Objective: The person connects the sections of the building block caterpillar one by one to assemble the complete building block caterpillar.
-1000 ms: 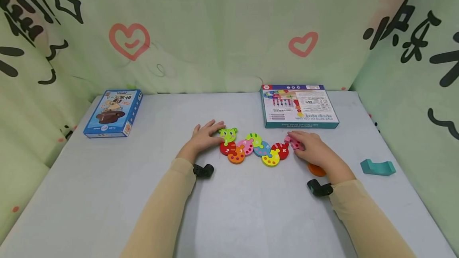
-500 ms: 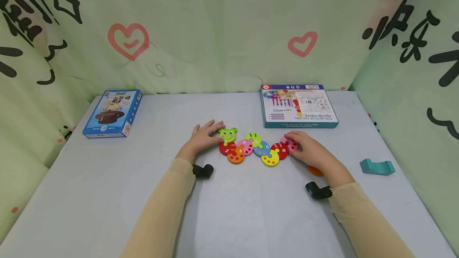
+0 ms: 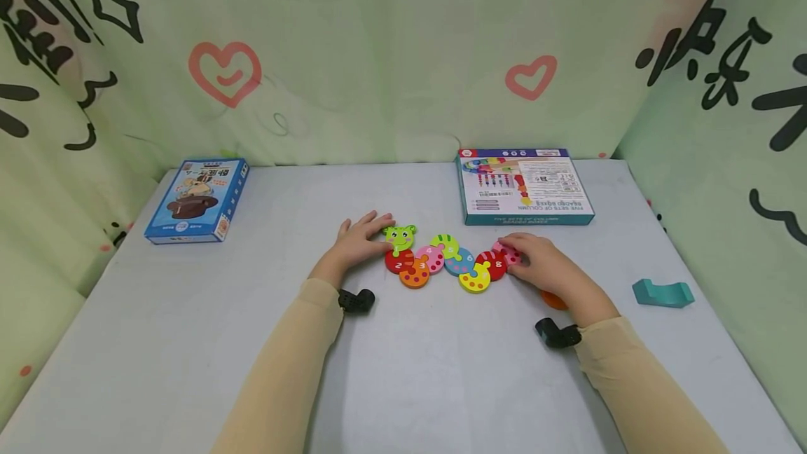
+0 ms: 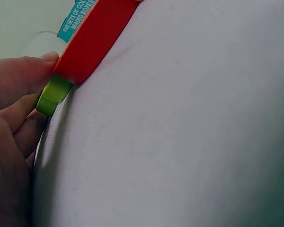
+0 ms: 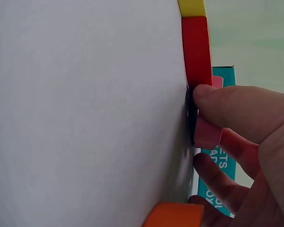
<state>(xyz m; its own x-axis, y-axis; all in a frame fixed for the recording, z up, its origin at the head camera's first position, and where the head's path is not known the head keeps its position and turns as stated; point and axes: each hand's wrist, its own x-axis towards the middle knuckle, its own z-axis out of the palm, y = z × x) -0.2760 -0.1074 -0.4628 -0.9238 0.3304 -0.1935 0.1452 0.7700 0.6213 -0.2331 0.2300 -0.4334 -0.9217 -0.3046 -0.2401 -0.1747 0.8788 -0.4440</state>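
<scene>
A chain of numbered caterpillar puzzle pieces lies across the middle of the table, in the head view. My left hand (image 3: 354, 242) holds the green caterpillar head piece (image 3: 400, 237) at its left end, thumb at the side and fingers over the top. Beside it is the red number 2 piece (image 3: 397, 262), whose edge the left thumb meets in the left wrist view. At the right end, my right hand (image 3: 547, 263) pinches a pink dotted piece (image 3: 512, 256) against the red striped piece (image 3: 497, 269). An orange piece (image 3: 553, 300) lies partly hidden under the right wrist.
A blue game box (image 3: 197, 200) lies at the back left of the white table (image 3: 410, 370). Another box (image 3: 526, 188) with teal sides is at the back right. Near the right edge sits a curved teal block (image 3: 663, 293). A green printed curtain (image 3: 378, 54) hangs behind.
My right hand has shifted slightly left, bringing the pink dotted piece from a small gap up to the red striped piece. The left hand has stayed in place.
</scene>
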